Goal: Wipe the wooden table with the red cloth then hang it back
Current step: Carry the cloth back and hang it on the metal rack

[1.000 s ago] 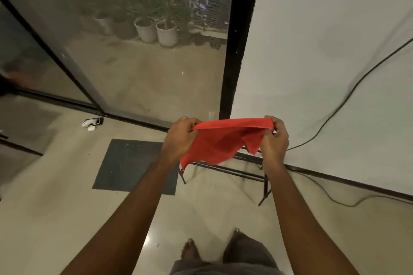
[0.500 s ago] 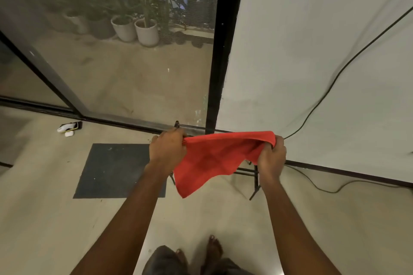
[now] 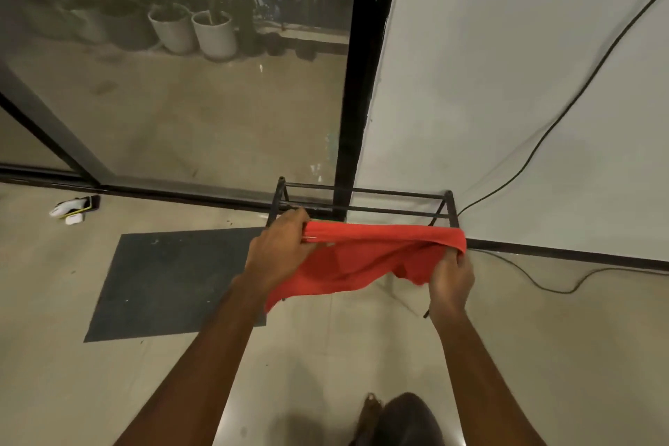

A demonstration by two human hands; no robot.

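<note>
The red cloth (image 3: 362,261) is up in the air, stretched out between two hands. Its top edge is pulled into a long line from left to right. The rest of it hangs down loose, and one corner droops low on the left side, near the left arm.

The left hand (image 3: 278,253) is closed tight on the left end of the cloth. Its fingers are curled over the top edge. The right hand (image 3: 452,279) is closed on the right end, with the cloth bunched up and wrapped over its fingers.

Just behind the cloth, a little farther away, stands a thin black metal rack (image 3: 362,199). It has long bars that run left to right. The top edge of the cloth sits right in front of the near bars. I cannot tell if the cloth is touching a bar or not.

The rack stands on a pale shiny floor (image 3: 72,391), close to a white wall (image 3: 506,83) on the right. A black cord (image 3: 543,134) runs down that wall and curls along the floor. A tall black door frame (image 3: 365,65) goes up behind the rack. To its left is a big glass door (image 3: 181,119). Through the glass are white plant pots (image 3: 213,33) with green plants, far away.

On the floor to the left lies a dark mat (image 3: 163,282). Farther left, near the glass, is a small white thing (image 3: 70,210) too small to make out.

At the very bottom, near the person, a bare foot (image 3: 369,413) shows.
</note>
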